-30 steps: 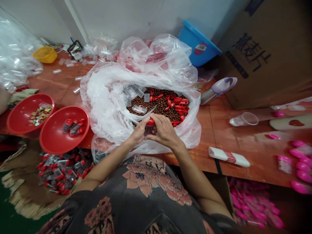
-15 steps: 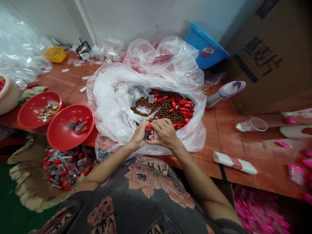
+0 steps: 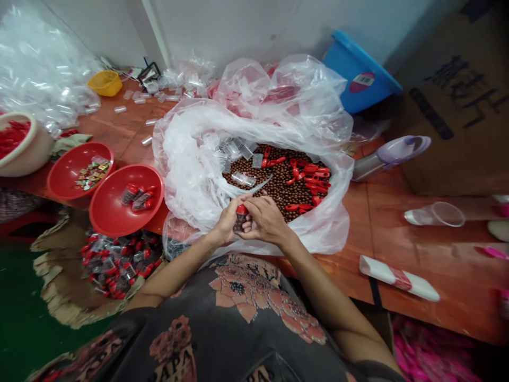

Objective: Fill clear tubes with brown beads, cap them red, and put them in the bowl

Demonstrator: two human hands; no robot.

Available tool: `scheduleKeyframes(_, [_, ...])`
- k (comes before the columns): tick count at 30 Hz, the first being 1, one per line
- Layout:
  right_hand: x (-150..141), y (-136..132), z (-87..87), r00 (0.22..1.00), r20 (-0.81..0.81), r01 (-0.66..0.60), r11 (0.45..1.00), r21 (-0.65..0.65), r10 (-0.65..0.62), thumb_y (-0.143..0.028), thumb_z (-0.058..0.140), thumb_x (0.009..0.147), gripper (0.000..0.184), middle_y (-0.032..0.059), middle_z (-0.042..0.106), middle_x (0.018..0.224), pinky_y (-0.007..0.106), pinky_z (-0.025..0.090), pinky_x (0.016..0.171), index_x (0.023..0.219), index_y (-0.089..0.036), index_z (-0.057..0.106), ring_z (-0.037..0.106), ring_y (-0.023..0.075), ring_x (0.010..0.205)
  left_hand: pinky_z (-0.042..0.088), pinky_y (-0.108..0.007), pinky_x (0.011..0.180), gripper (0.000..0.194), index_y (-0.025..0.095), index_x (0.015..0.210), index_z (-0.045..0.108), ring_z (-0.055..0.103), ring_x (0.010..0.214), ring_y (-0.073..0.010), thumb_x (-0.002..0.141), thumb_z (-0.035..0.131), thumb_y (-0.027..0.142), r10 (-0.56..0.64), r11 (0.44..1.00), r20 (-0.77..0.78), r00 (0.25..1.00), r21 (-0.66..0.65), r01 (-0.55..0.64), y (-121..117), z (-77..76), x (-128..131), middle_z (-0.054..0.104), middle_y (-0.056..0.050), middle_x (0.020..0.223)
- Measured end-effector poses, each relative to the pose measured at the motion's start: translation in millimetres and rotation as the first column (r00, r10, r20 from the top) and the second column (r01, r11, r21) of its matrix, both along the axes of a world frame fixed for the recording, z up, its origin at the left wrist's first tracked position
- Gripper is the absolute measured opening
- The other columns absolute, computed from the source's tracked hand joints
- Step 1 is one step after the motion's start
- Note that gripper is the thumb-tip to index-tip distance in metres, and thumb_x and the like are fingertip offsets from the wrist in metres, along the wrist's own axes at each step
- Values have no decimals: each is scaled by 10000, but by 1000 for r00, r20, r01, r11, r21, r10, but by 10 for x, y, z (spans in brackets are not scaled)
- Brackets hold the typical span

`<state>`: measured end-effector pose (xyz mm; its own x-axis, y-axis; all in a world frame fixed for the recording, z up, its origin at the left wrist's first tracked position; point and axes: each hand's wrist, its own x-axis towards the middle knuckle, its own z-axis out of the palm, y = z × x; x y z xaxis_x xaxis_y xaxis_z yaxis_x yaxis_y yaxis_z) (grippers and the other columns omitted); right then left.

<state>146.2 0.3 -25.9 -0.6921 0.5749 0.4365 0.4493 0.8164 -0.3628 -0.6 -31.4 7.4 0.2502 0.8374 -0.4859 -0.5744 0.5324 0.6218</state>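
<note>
Between my hands is a small clear container with a red cap (image 3: 240, 212), dark inside. My left hand (image 3: 227, 220) wraps its left side, thumb near the cap. My right hand (image 3: 267, 218) closes round the other side, fingers over the cap, partly hiding it. Just beyond lies an opened plastic bag (image 3: 186, 143) full of brown chocolate balls (image 3: 274, 185). Red scoop-shaped pieces (image 3: 316, 178) rest on the balls at the right. Clear empty tubes (image 3: 243, 179) lie on them at the left.
Two red bowls stand left, one with wrapped sweets (image 3: 92, 174), the nearer red bowl (image 3: 101, 215) with filled containers. A carton of capped containers (image 3: 119, 265) sits below. At right are a purple-handled scoop (image 3: 397, 154), a blue tub (image 3: 358, 74), a white roll (image 3: 397, 277) and a large cardboard box (image 3: 449, 116).
The view has swung a little left, so the scene sits farther right. Both hands still hold the red-capped container, and more of its dark lower part shows.
</note>
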Motion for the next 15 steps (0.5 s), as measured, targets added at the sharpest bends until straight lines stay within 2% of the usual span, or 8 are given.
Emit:
scheduleKeyframes(4, [-18,-15,18,999,-34,15,1000,0,-15,-514,652,756,661,176,642,1191,499,412,999,1288,-157,490,590,332,1116,387,-197,396,421,178,1254,553,450,387,-98,927,465,427,-23,1000,30,999,-19,23,39,41,-25,488,42,543])
scheduleKeyframes(8, [-49,-44,61,998,-63,19,996,-89,-25,-438,632,788,710,172,587,1301,497,439,1002,1399,-180,378,549,330,1207,387,-207,404,567,170,1232,583,480,411,-106,895,522,622,-7,998,-125,992,-55,0,73,15,-24,517,27,548])
scheduleKeyframes(13, [-60,-29,4,997,-76,-7,992,-123,-2,-440,651,779,648,165,653,1132,493,501,883,1331,-160,458,609,332,1038,385,-228,412,677,173,1259,574,492,430,-119,872,460,718,50,998,-210,976,-32,-57,54,-60,17,568,6,598])
scheduleKeyframes(15, [-60,-26,-32,997,-82,-25,993,-118,15,-448,662,777,647,166,666,1113,491,503,880,1324,-156,481,614,335,1038,390,-236,425,690,178,1269,554,497,441,-122,876,430,731,55,997,-226,973,-36,-64,40,-75,44,585,1,627])
